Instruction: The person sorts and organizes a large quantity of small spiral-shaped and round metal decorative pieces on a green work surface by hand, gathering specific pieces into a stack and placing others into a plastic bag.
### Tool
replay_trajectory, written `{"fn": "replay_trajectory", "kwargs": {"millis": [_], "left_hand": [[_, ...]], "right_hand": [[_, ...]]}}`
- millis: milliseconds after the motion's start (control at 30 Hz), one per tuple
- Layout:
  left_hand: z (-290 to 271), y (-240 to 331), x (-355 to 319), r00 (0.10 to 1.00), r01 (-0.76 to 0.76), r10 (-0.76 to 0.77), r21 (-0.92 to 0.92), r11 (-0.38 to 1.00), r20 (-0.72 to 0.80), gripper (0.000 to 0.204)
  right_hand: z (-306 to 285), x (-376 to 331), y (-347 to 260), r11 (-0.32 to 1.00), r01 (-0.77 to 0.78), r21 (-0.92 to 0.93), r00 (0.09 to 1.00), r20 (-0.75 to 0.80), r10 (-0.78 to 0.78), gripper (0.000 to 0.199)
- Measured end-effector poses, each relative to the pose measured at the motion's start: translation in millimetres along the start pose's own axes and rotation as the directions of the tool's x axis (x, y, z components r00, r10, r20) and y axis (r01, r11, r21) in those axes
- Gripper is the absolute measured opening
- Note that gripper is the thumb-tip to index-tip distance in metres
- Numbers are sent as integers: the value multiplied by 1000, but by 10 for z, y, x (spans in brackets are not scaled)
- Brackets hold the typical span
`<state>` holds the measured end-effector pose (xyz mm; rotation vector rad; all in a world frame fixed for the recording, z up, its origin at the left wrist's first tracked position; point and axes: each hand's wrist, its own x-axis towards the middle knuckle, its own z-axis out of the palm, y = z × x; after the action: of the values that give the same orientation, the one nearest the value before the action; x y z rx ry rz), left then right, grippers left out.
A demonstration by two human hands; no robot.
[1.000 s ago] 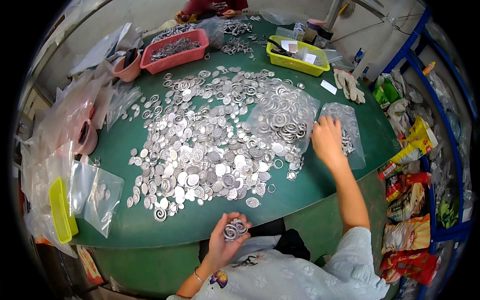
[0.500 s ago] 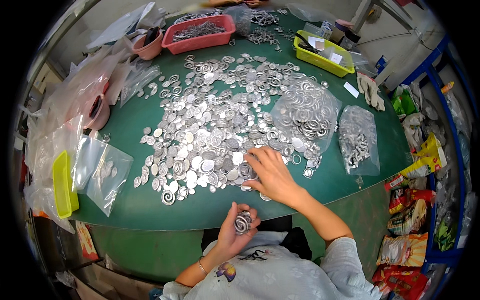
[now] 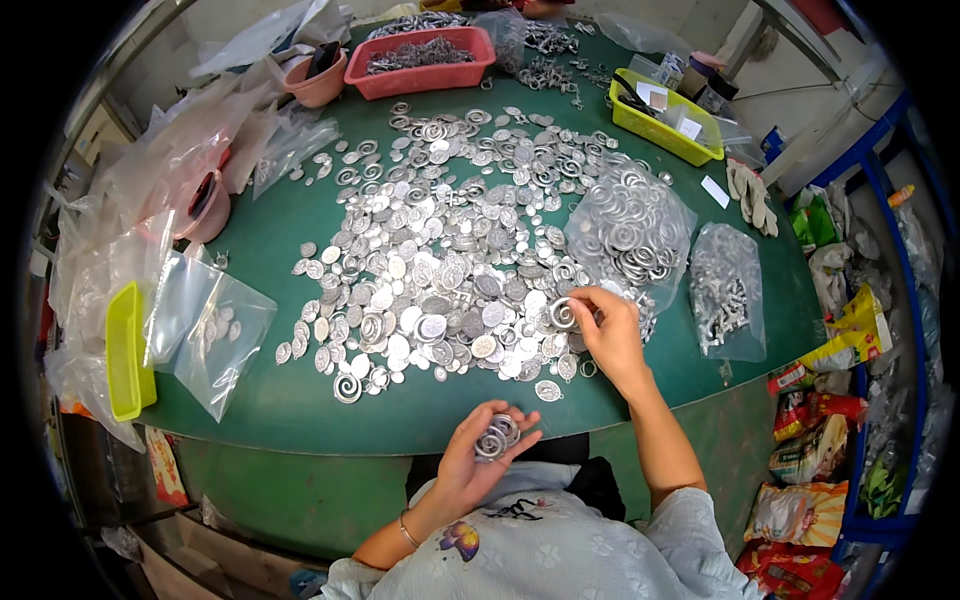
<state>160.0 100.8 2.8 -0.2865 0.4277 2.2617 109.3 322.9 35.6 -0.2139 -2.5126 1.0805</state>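
Here, the right hand (image 3: pixel 608 335) pinches a spiral piece (image 3: pixel 563 314) at the metal heap's (image 3: pixel 440 270) near edge, while the left hand (image 3: pixel 478 455) cups several spirals (image 3: pixel 497 438) below it.

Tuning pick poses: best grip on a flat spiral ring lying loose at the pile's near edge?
Take the spiral ring by its outer rim, pinching from above. It lies flat on the green table, slightly apart from neighbours, so the rim is the only free edge. The right hand pinches one likewise.

Bright, even light, sharp centre (fisheye-bent, black-vignetted edges).
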Motion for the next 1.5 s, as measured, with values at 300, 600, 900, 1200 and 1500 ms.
{"fn": "replay_trajectory", "kwargs": {"millis": [300, 600, 900, 1200, 1500], "left_hand": [[233, 51, 38, 1000, -9, 12, -108, 994, 21, 36], [11, 2, 51, 990, 144, -143, -112, 983, 15, 25], [-25, 100, 8, 995, 102, -101, -105, 989, 10, 18], [-65, 65, -4, 996, 86, -84, -76, 993, 37, 20], [-15, 64, 9, 993, 88, -84, -48, 995, 78, 31]], "right_hand": [[-88, -126, -245, 880, -291, 375, 732, 680, -48, 13], [342, 369, -15, 910, 372, -185, 906, 285, -313, 42], [-167, 9, -57, 909, 416, -2, 740, 582, -337, 29], [-236, 218, -156, 992, -120, 45, 953, 286, 102, 16], [168, 449, 124, 908, 298, -293, 945, 225, -237, 22]]}}
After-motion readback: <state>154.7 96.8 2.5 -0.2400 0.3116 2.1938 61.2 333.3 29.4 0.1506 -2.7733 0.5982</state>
